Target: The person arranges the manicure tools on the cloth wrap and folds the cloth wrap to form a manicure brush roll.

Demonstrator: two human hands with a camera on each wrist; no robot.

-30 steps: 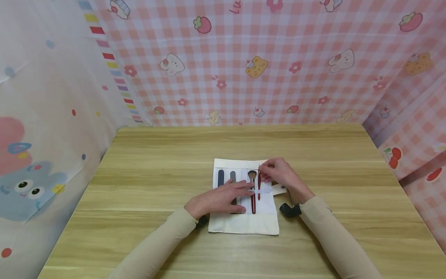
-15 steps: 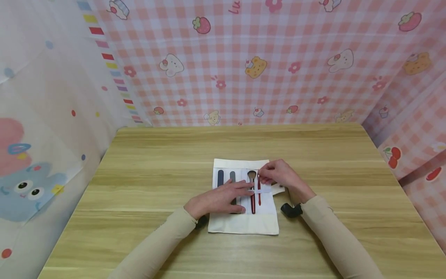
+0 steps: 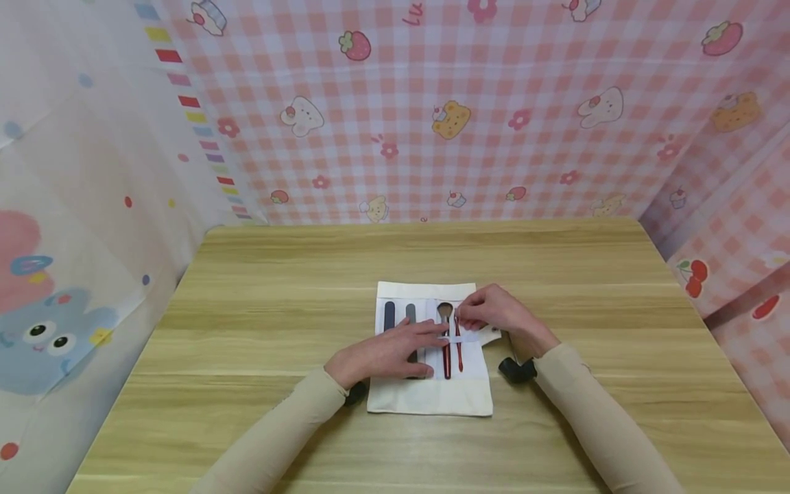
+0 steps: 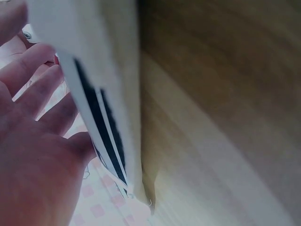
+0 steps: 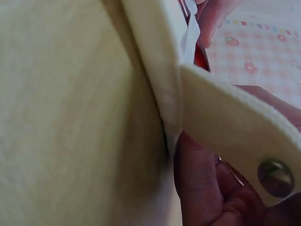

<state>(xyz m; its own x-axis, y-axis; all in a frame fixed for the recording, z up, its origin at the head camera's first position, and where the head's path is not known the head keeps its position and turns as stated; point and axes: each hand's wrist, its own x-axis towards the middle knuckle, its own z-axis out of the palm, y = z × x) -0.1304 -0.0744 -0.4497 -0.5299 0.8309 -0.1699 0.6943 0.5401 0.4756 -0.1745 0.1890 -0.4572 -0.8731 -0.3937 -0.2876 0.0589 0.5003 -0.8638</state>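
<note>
A cream fabric roll pouch (image 3: 426, 398) lies unfolded on the table. Two dark flat strips with rounded ends, like nail files (image 3: 389, 314), sit on its left side. Right of them is a makeup brush (image 3: 447, 360) with a red handle, under a white elastic band (image 3: 464, 338). My left hand (image 3: 385, 355) rests flat across the pouch, fingers spread, fingertips at the brush and band. A slim red tool (image 3: 459, 357) runs under the band beside the brush. My right hand (image 3: 498, 312) pinches its upper end; the fingertips hide part of it.
A tab with a metal snap (image 5: 275, 178) sticks out from the pouch's right edge, close to the right hand. Black wrist-camera mounts (image 3: 517, 370) sit by the sleeves. The wooden table (image 3: 278, 274) meets a pink checked curtain (image 3: 395, 171) at the back.
The slim red tool has slid down under the band toward the pouch's lower edge, and the right hand has lowered slightly with it. My left hand stays in place.
</note>
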